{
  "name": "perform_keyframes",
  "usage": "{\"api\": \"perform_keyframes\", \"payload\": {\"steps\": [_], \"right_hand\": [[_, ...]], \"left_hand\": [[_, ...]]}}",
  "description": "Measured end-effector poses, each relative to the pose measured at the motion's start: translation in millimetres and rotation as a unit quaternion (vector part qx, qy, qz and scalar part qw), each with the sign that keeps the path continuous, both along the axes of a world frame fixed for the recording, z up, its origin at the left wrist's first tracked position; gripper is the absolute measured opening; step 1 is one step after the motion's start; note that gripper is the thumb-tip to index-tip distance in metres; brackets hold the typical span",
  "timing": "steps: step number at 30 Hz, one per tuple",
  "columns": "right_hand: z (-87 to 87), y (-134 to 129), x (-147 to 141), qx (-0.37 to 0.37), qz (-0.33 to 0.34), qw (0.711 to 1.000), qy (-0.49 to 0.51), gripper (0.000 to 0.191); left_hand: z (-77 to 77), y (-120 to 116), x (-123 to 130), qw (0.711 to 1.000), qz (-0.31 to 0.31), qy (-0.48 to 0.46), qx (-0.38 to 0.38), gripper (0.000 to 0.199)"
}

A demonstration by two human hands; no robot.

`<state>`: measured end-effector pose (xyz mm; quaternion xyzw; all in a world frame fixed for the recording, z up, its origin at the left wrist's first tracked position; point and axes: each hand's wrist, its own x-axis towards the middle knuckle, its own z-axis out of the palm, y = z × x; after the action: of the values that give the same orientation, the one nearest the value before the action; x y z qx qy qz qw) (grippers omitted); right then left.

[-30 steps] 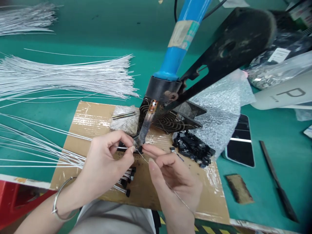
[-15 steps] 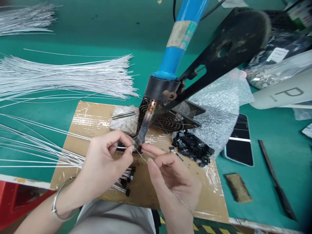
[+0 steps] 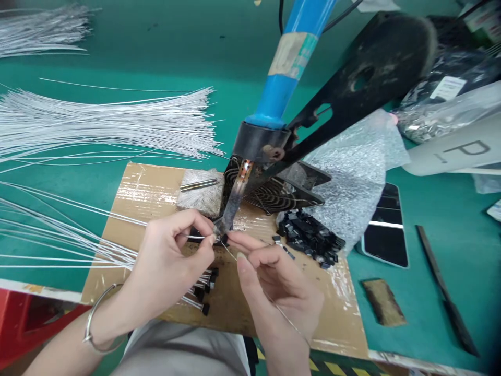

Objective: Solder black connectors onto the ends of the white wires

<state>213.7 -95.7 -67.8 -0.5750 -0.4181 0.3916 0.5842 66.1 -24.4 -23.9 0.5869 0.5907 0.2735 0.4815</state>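
Observation:
Between thumb and index finger, my left hand (image 3: 172, 261) pinches a white wire (image 3: 191, 237) just below the tip of a blue-handled soldering iron (image 3: 270, 104). My right hand (image 3: 274, 292) holds a thin solder wire (image 3: 285, 316), whose end reaches up to the iron's tip. The small part at the tip is largely hidden by the fingers. Under my left hand, several white wires with black connectors (image 3: 204, 308) lie on the cardboard (image 3: 133, 193). A black metal bracket (image 3: 352, 78) holds the iron in place, pointing down.
Bundles of white wires (image 3: 117, 122) lie at the left. A pale block (image 3: 200, 196) with metal tubes, a round-grilled fan (image 3: 274, 196) and a pile of black parts (image 3: 309, 237) surround the iron. Rightward are bubble wrap (image 3: 352, 156), a phone (image 3: 385, 243), a brown pad (image 3: 383, 302) and a dark file (image 3: 442, 287).

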Motion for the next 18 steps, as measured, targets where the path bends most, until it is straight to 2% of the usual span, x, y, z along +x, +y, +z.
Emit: {"api": "perform_keyframes", "payload": {"steps": [4,18], "right_hand": [[6.9,1.3,-6.9,-0.024,-0.031,0.999,0.026,0.019],[10.8,2.2,-9.3,-0.031,-0.037,0.998,0.037,0.020]], "left_hand": [[-0.1,-0.6,-0.5,1.000,-0.001,0.005,0.006,0.012],[-1.2,0.6,1.2,1.000,0.001,0.001,0.017,0.013]]}}
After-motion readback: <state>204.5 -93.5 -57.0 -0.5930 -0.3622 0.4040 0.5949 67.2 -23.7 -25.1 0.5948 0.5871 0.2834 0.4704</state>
